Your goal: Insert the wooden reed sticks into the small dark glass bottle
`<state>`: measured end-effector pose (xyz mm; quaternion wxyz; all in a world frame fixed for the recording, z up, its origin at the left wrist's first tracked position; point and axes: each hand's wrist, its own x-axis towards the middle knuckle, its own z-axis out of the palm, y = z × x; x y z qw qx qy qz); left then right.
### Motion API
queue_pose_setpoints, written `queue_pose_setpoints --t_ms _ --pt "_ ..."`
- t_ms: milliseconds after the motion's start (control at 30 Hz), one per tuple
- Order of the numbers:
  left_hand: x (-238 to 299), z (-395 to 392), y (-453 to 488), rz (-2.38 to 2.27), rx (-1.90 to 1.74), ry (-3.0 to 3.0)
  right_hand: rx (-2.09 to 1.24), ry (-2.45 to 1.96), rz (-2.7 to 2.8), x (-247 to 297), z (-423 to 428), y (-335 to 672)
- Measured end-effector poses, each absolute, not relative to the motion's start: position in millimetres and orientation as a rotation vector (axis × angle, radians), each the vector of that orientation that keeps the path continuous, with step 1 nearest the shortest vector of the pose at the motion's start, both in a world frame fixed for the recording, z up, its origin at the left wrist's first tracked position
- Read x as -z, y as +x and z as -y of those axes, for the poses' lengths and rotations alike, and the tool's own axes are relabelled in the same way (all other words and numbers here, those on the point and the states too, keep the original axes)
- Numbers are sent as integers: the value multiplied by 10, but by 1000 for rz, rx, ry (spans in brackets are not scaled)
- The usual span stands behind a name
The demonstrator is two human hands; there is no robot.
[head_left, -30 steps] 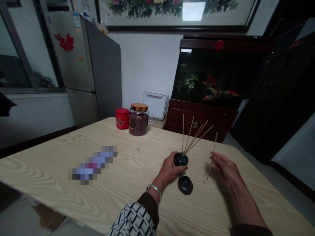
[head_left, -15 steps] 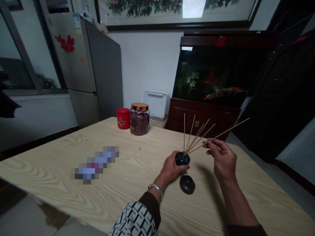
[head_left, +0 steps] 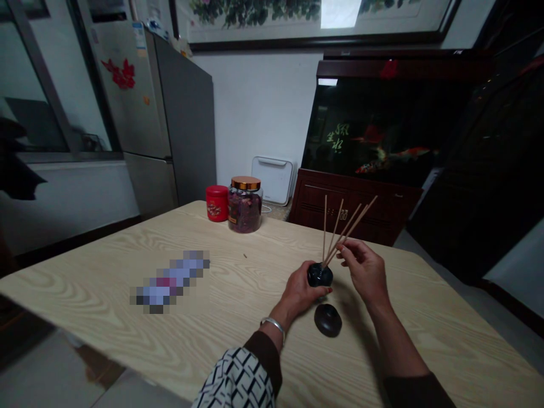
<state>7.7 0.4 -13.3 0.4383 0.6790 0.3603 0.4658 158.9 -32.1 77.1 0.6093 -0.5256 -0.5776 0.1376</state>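
Note:
My left hand (head_left: pixel 300 292) is wrapped round a small dark round holder (head_left: pixel 319 275) on the wooden table (head_left: pixel 204 334). Several thin sticks (head_left: pixel 340 229) fan up out of the holder. My right hand (head_left: pixel 364 270) pinches one of those sticks low down, just right of the holder, its fingers closed on it. A dark round lid (head_left: pixel 328 320) lies on the table just in front of the holder, between my two forearms.
A glass jar with a copper lid (head_left: pixel 245 204) and a red tin (head_left: pixel 217 203) stand at the table's far edge. A blurred-out flat object (head_left: pixel 170 281) lies to the left. A fridge (head_left: pixel 157 113) and a fish tank on a cabinet (head_left: pixel 374 147) stand behind.
My right hand brought a loose stick from the right side up to the holder and set its lower end in with the others. The left hand stayed on the holder.

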Motion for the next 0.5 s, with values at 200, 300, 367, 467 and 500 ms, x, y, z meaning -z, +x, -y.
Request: queue_pose_setpoints --t_ms 200,300,367,467,500 --pt "126 3 68 -896 -1148 1704 -175 -1350 1470 -625 316 1526" --pt "135 -6 69 -893 -1152 1710 -244 -1404 1513 -571 344 1483" --pt "137 -9 70 -890 -1152 1711 -265 -1459 1550 -542 361 1480" --pt "125 -4 72 -899 -1154 1715 -267 -1534 1564 -487 368 1542" --pt "119 -1 73 -905 -1155 1718 -267 -1548 1556 -459 365 1577"
